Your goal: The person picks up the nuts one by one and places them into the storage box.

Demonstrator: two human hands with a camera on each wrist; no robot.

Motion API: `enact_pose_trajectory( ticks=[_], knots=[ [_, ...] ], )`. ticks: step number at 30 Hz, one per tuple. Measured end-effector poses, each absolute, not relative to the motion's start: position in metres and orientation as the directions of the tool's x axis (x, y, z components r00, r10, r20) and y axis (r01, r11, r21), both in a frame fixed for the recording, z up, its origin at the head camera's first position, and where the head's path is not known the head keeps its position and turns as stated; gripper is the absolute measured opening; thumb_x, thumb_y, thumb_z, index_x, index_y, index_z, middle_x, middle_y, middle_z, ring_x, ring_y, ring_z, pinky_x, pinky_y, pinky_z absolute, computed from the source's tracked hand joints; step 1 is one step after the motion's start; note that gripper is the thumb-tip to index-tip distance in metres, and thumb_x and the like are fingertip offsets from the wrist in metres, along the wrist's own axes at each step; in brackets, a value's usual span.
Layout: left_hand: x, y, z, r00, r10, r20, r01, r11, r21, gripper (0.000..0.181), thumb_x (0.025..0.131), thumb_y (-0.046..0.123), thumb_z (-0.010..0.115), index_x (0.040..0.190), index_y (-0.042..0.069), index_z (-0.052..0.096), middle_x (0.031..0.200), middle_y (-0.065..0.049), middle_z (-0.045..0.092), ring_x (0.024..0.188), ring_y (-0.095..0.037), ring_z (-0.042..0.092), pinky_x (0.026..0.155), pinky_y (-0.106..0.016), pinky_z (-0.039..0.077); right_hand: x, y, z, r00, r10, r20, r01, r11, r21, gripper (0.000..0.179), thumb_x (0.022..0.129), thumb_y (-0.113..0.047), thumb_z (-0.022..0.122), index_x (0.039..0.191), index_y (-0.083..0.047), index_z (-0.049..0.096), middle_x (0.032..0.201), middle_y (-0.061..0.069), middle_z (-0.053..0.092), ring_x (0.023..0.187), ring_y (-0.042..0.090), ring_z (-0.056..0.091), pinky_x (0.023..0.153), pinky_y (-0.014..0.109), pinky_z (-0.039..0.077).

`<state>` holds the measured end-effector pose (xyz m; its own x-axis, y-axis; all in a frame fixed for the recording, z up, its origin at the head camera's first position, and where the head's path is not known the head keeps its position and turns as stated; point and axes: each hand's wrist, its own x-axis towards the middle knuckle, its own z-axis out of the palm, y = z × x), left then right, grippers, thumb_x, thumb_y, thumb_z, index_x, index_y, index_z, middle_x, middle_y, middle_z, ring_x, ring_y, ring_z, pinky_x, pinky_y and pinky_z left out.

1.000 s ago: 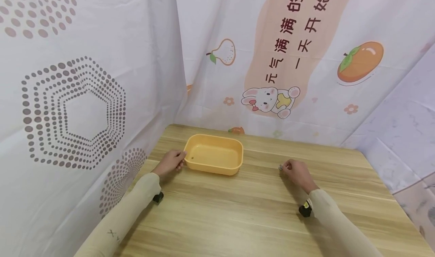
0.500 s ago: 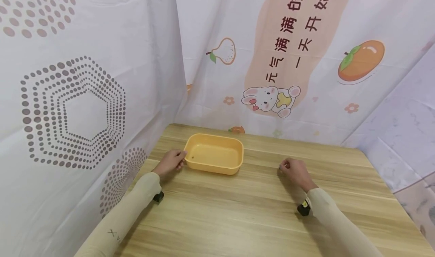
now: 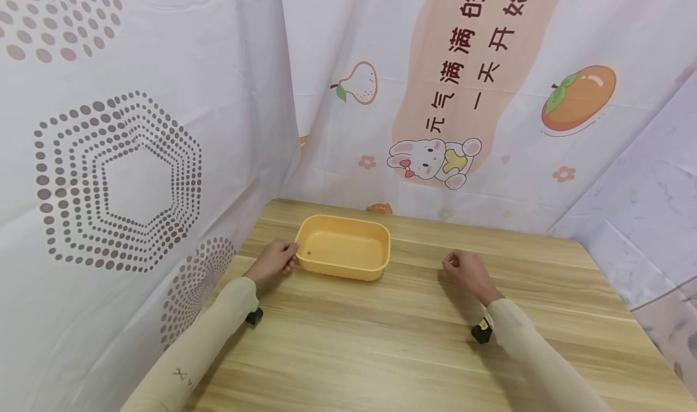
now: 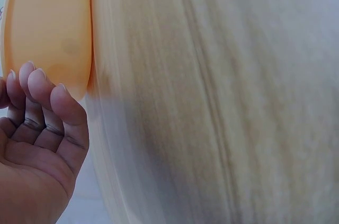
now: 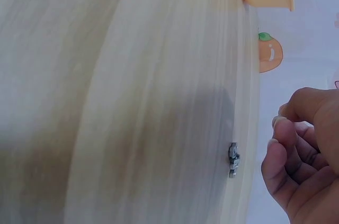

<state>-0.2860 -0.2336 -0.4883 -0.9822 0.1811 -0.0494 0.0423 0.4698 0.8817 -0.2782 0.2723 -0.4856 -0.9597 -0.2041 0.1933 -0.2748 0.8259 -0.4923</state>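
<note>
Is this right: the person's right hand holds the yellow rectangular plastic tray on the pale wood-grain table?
Not quite: the head view shows the left hand holding the yellow rectangular plastic tray on the pale wood-grain table; the right hand is apart from it.

Above the printed rabbit [image 3: 430, 158], your curtain [image 3: 321, 31] reads "元气满满的" [image 3: 452, 72] and "一天开始" [image 3: 488, 72]. Below and left of that rabbit, your left sleeve [image 3: 209, 327] shows "X" [image 3: 179, 374]; the marks beside it are unclear.
</note>
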Motion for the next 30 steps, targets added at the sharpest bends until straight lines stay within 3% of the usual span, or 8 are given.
enact_pose_trajectory(
  ticks=[30],
  knots=[
    [-0.284,-0.233,-0.487,-0.983,0.172,-0.067,0.016,0.441,0.897,0.04,0.111,0.032,0.05,0.089,0.0,0.06,0.075,-0.008,0.061,0.06,-0.015,0.055,0.054,-0.025,0.05,-0.286,0.231,-0.468,-0.941,-0.247,0.233,-0.332,0.81,-0.484,0.013,0.1,-0.014,0.064,0.096,-0.004,0.071,0.08,0.004,0.07,0.064,0.014,0.059,0.06,0.033,0.05]
  ],
)
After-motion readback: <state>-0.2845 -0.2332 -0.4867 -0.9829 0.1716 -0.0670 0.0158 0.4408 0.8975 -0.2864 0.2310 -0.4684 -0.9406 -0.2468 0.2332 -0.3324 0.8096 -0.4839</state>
